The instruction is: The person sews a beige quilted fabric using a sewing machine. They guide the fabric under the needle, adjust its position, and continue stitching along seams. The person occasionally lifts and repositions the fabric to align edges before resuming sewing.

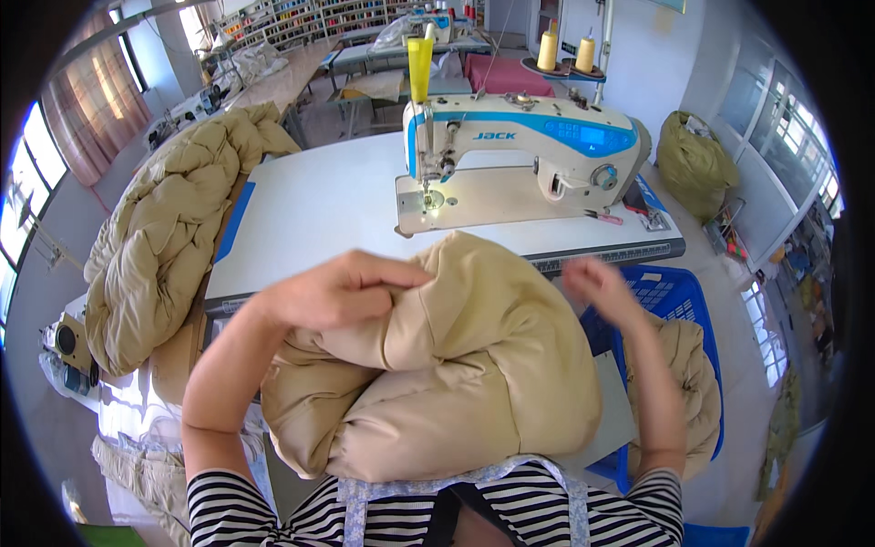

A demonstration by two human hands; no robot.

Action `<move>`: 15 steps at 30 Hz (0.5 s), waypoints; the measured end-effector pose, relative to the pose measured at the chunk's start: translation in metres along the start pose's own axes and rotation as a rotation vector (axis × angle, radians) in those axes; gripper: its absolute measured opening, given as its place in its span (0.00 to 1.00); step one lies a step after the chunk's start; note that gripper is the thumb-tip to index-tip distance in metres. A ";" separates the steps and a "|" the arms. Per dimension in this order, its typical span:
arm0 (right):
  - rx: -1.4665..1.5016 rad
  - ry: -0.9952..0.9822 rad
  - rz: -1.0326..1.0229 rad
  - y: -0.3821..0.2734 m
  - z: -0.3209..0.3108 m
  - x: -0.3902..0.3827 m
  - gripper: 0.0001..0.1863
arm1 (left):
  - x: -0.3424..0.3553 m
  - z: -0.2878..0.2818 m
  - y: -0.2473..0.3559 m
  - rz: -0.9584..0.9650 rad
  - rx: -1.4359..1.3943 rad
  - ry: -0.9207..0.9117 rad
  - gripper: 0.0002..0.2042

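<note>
A bulky beige padded garment (465,374) lies bunched across my lap, against the front edge of the sewing table. My left hand (346,290) is closed on its upper left fold, thumb and forefinger pinching the fabric. At the garment's upper right side, my right hand (597,287) is raised near the table edge and the basket. Its fingers look curled but are smeared by motion, and what they may hold cannot be made out. Beyond the garment stands a white and blue sewing machine (529,137), its lamp lighting the needle area.
A heap of beige padded pieces (164,219) lies left of the white sewing table (310,201). To my right, a blue plastic basket (702,310) holds more beige fabric. Pink-handled snips (603,217) rest by the machine. Two yellow thread cones (548,50) stand behind it, and a full olive sack (694,164) sits farther right.
</note>
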State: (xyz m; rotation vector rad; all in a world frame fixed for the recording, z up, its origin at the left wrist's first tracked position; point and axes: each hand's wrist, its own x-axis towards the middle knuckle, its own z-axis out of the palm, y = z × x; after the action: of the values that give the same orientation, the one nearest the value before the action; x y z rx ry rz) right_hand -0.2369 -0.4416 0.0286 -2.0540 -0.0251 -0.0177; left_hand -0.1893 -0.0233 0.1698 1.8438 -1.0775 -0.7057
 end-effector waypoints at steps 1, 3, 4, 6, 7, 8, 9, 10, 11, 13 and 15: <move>0.087 -0.082 -0.180 -0.036 -0.004 0.019 0.26 | 0.001 -0.006 0.002 0.055 -0.074 -0.015 0.25; 0.175 -0.192 -0.566 -0.104 0.016 0.054 0.31 | 0.007 -0.016 0.006 0.092 -0.113 -0.027 0.27; 0.246 -0.291 -0.724 -0.133 0.042 0.068 0.33 | 0.009 -0.020 0.008 0.093 -0.142 -0.028 0.28; 0.239 -0.499 -0.697 -0.179 0.069 0.081 0.33 | 0.007 -0.027 0.009 0.093 -0.078 -0.005 0.29; 0.150 -0.627 -0.544 -0.194 0.074 0.083 0.31 | 0.004 -0.031 0.008 0.048 -0.086 0.062 0.28; -0.003 -0.725 -0.330 -0.204 0.074 0.084 0.29 | -0.002 -0.036 0.006 0.003 -0.079 0.093 0.27; -0.003 -0.606 -0.428 -0.208 0.068 0.082 0.25 | -0.007 -0.042 0.003 -0.016 -0.085 0.122 0.26; -0.118 -0.442 -0.393 -0.208 0.058 0.081 0.20 | -0.012 -0.047 -0.003 -0.160 0.188 0.243 0.14; -0.117 -0.377 -0.416 -0.203 0.042 0.078 0.16 | -0.014 -0.052 -0.011 -0.186 0.310 0.245 0.12; -0.165 -0.259 -0.420 -0.187 0.020 0.080 0.13 | -0.007 -0.056 -0.032 -0.277 0.557 0.307 0.12; -0.152 -0.201 -0.514 -0.171 0.010 0.085 0.14 | 0.005 -0.059 -0.050 -0.100 0.361 0.474 0.16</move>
State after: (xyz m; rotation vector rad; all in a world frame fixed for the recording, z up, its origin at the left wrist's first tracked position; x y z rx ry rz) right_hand -0.1562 -0.3521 0.1771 -2.1408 -0.6931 -0.1349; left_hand -0.1204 0.0084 0.1526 2.2353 -0.8369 -0.1082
